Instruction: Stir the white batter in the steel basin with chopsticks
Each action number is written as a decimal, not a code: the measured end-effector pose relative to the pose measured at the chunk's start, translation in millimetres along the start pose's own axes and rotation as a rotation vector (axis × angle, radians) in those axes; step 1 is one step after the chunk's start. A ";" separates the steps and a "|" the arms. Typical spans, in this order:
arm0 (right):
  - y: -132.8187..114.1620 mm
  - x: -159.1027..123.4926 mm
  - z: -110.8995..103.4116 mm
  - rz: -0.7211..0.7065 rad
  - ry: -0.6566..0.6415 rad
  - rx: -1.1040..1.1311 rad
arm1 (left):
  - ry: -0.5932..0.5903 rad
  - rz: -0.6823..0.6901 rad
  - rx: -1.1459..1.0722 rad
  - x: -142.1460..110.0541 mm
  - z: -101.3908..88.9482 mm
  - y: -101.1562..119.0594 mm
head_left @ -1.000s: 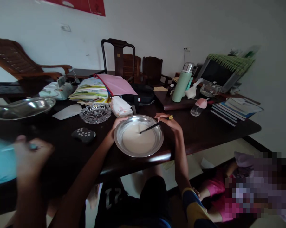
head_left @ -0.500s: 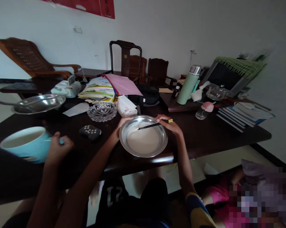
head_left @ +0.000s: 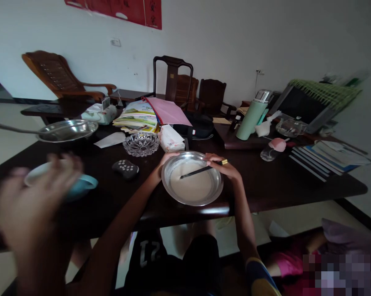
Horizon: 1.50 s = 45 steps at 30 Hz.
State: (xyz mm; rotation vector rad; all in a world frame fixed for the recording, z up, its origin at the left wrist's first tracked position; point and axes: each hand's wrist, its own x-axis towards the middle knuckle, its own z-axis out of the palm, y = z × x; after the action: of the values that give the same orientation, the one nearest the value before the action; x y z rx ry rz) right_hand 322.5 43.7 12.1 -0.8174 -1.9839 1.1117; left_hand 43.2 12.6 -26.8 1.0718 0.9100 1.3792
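A shiny metal bowl [head_left: 215, 192] of pale, creamy liquid stands near the table's front edge. My left hand [head_left: 169, 158] grips its far left rim, with the fingertips partly hidden behind the bowl. At the right rim, my right hand [head_left: 224, 166] is closed around dark chopsticks [head_left: 198, 171] with gold-coloured ends. Their tips reach into the liquid. On the left, a co-worker's blurred hand [head_left: 34, 197] is raised in front of a light-blue mug [head_left: 85, 183], covering much of it.
Beyond my left arm lie a dark game controller [head_left: 126, 169] and a glass dish [head_left: 141, 144]. A metal basin [head_left: 68, 130] with a long handle across it stands farther left. Tissue packs, papers [head_left: 137, 115], a green thermos [head_left: 251, 119] and stacked books [head_left: 330, 158] occupy the back and right.
The co-worker's hand has let go of the mug's handle and risen in front of the mug. My hands stay at the bowl. The whole view has shifted slightly left.
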 end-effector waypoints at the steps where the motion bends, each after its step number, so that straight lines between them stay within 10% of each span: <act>1: 1.9 1.8 0.3 0.005 0.034 -0.013 | 0.005 -0.062 -0.032 5.1 2.5 0.6; 8: 8.9 -1.1 -21.4 0.060 0.214 -0.023 | 0.006 -0.308 -0.219 12.7 8.2 4.1; 15: -1.2 -6.6 -14.2 0.033 0.025 0.005 | -0.004 -0.340 -0.251 16.5 2.2 -3.7; 26: 10.7 -1.0 -15.0 0.067 0.232 -0.038 | -0.023 -0.343 -0.292 12.1 8.2 2.6; 45: 2.5 -7.1 -21.7 0.078 0.122 0.022 | -0.026 -0.367 -0.281 15.0 6.3 3.4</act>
State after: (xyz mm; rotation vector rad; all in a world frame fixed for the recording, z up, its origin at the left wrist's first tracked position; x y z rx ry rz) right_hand 344.6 48.7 16.1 -0.9356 -1.8493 1.0996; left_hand 48.6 26.9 -20.1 0.6683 0.8175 1.1417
